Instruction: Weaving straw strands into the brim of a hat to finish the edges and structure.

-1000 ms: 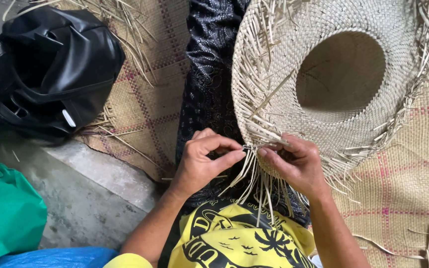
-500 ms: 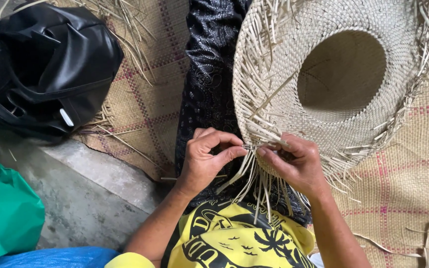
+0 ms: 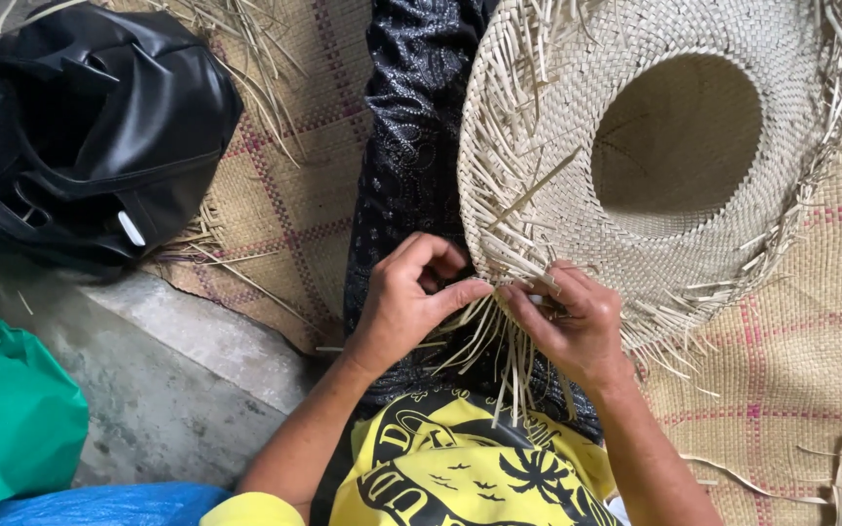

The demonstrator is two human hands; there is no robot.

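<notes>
While the woven straw hat [image 3: 577,146] lies crown-down across the lap, its near brim edge is worked by both hands, which meet just below it. The left hand [image 3: 406,302] is curled narrow, thumb and forefinger pinched on loose straw strands [image 3: 499,346] that hang from the brim. The right hand [image 3: 572,321] is closed on the brim edge itself, fingers folded over the weave, touching the left thumb tip. The hat is partly rested on a woven floor mat [image 3: 791,370] with pink lines. A black bag [image 3: 90,127] is seen at the upper left, well apart, and a green plastic bag [image 3: 7,424] lies on the concrete floor [image 3: 158,380] at the lower left
</notes>
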